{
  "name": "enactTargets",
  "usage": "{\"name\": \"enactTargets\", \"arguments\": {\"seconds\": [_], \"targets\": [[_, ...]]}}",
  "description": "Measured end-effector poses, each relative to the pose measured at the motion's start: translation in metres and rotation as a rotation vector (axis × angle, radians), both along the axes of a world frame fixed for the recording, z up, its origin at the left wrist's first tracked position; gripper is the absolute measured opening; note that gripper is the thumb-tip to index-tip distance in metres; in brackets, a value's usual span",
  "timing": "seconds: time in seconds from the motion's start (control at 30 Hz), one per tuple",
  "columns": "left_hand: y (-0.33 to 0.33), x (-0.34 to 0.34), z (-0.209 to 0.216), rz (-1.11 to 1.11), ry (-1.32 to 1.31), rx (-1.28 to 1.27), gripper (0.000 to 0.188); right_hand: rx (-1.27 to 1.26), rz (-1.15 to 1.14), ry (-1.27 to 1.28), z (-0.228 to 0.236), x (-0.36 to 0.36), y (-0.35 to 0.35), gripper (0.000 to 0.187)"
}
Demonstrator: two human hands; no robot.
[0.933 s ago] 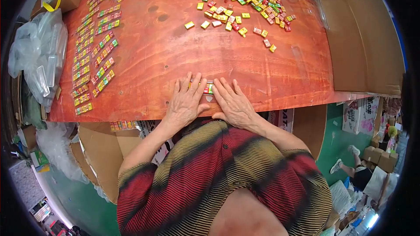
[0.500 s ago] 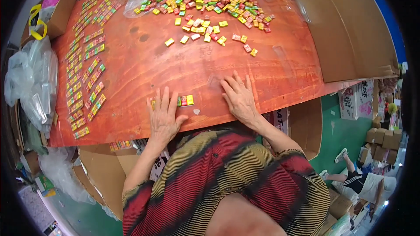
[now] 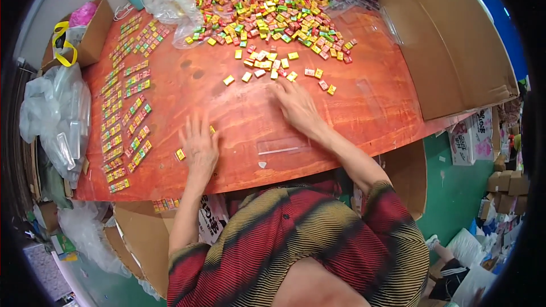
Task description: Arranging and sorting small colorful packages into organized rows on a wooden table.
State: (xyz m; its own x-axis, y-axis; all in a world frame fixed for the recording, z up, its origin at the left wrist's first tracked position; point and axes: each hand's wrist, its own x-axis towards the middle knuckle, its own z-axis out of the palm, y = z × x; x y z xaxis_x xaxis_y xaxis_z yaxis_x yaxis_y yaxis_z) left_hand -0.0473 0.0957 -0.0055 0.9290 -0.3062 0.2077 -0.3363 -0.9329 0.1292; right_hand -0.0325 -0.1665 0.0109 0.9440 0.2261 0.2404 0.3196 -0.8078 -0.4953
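My left hand [image 3: 199,149] lies palm down on the table, fingers stretched out. It covers most of a short row of little packs; one yellow pack [image 3: 180,154] shows beside it, and a sliver of yellow peeks out past its fingers. My right hand [image 3: 298,109] reaches forward with fingers extended, its tips at the near edge of a loose cluster of small yellow and red packs [image 3: 260,64]. Nothing shows gripped in it. Behind the cluster is a big heap of the same packs [image 3: 267,5], in red, yellow and green.
Rows of packs [image 3: 136,119] line the left of the reddish wooden table [image 3: 239,113]. Clear plastic bags [image 3: 54,119] hang at the left edge. A large cardboard sheet [image 3: 449,45] stands at right. A clear strip [image 3: 282,151] and a white chip [image 3: 262,165] lie near the front.
My right hand has moved forward to the loose packs. My left hand has turned and now covers more of the short row. The whole view has shifted somewhat.
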Motion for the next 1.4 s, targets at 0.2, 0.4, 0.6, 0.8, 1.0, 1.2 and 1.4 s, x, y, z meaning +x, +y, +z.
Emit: {"name": "enactTargets", "arguments": {"seconds": [0.2,0.4,0.6,0.8,1.0,1.2,1.4], "targets": [[-0.086,0.073,-0.008,0.019,0.079,-0.196,0.054,-0.180,-0.093,-0.356,-0.031,0.083,0.021,0.031],[-0.100,0.071,-0.034,-0.188,-0.082,-0.243,0.046,-0.170,0.100,-0.276,-0.023,0.045,0.002,0.033],[-0.092,0.113,0.000,-0.215,0.014,-0.446,0.040,0.187,0.048,-0.275,-0.002,0.088,-0.069,0.030],[-0.090,0.227,0.016,-0.284,-0.113,-0.478,0.040,0.213,-0.153,-0.362,0.029,0.199,-0.118,0.028],[-0.083,0.350,0.033,-0.247,-0.145,-0.476,0.041,0.287,-0.243,-0.175,0.050,0.295,-0.140,0.039],[-0.115,0.449,0.051,-0.218,-0.115,-0.398,0.040,-0.134,-0.310,0.058,0.030,0.382,-0.212,0.054],[-0.114,0.473,0.018,-0.134,-0.067,-0.235,0.052,-0.424,-0.477,-0.129,0.031,0.373,-0.161,0.069]]}}
